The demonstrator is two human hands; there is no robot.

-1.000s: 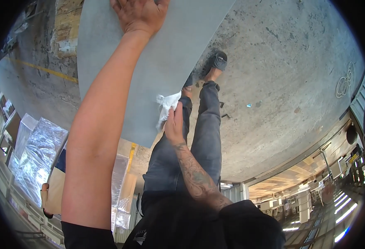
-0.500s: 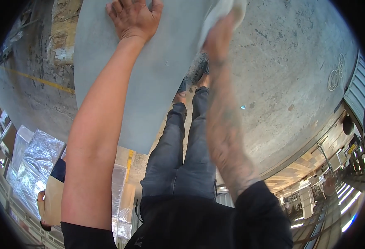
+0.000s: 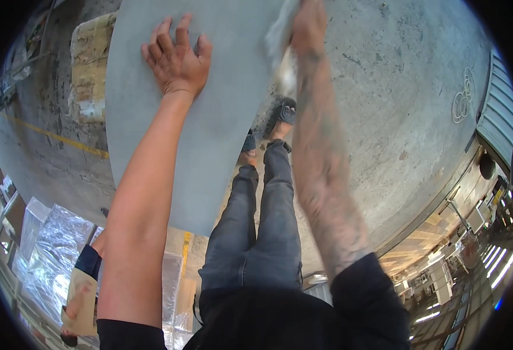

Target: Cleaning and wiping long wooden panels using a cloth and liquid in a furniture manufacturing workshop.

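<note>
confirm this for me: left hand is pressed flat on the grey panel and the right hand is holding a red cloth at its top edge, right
Not quite. The head view shows the cloth in the right hand is white, not red. The rest holds: the left hand lies flat, fingers spread, on the grey panel, and the right hand grips the cloth near the panel's top edge.

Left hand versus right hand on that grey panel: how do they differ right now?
The left hand lies flat and open on the grey panel, fingers spread, holding nothing; the right hand is closed around a white cloth. The left hand sits mid-panel, while the right hand is at the panel's right edge, higher in the picture. The right forearm is tattooed; the left is bare. Both arms reach out to the same panel.
</note>
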